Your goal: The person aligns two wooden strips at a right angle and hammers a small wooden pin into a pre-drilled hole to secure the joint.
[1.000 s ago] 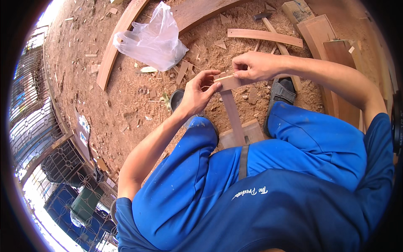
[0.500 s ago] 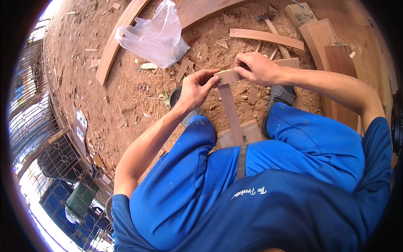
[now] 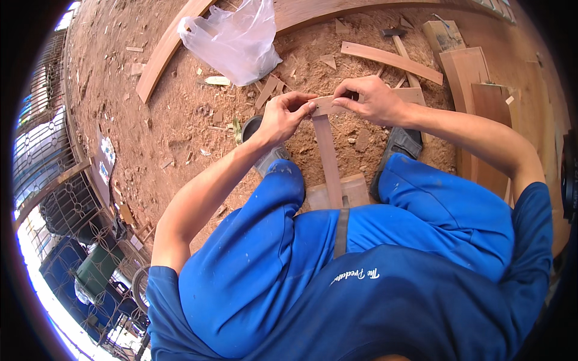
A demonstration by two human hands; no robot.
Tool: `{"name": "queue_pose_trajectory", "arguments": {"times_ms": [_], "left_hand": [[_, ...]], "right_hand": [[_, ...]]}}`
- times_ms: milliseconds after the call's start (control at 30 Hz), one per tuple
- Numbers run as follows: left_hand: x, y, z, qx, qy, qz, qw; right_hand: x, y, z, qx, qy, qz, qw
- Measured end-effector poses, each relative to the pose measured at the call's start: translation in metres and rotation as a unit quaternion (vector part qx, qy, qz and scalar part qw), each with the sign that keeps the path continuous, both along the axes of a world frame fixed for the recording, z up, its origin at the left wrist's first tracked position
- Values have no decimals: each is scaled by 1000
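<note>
A narrow wooden strip (image 3: 328,156) stands upright between my knees, its foot on a flat wood block (image 3: 355,189). My left hand (image 3: 283,114) pinches the left side of the strip's top end. My right hand (image 3: 370,99) grips the same top end from the right, fingers curled over a small wood piece there. Both hands almost touch each other above sawdust-covered ground.
A clear plastic bag (image 3: 232,39) lies on the dirt beyond my hands. A long curved plank (image 3: 165,51) lies at left, flat boards (image 3: 481,84) at right, a thin slat (image 3: 391,60) and a hammer (image 3: 400,45) ahead. Metal gates (image 3: 42,156) stand at far left.
Both hands have closed in on the top of the strip and now sit closer together; the view has shifted slightly, with the strip held more upright.
</note>
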State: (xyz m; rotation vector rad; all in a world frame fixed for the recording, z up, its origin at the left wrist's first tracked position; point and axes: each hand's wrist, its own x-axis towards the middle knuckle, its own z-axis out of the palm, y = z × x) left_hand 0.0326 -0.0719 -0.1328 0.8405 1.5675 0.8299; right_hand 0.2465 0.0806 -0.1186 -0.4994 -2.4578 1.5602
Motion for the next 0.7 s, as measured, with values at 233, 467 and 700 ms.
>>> {"name": "queue_pose_trajectory", "arguments": {"times_ms": [233,467,700], "left_hand": [[-14,-3,-42,-26,0,14,1000],[-19,-1,-52,-57,2,-14,998],[-20,-3,-56,-49,-10,-10,999]], "right_hand": [[-19,-13,-20,-30,-43,5,999],[-31,-20,-54,-33,-40,-12,999],[-37,-23,-61,-44,-65,-10,997]]}}
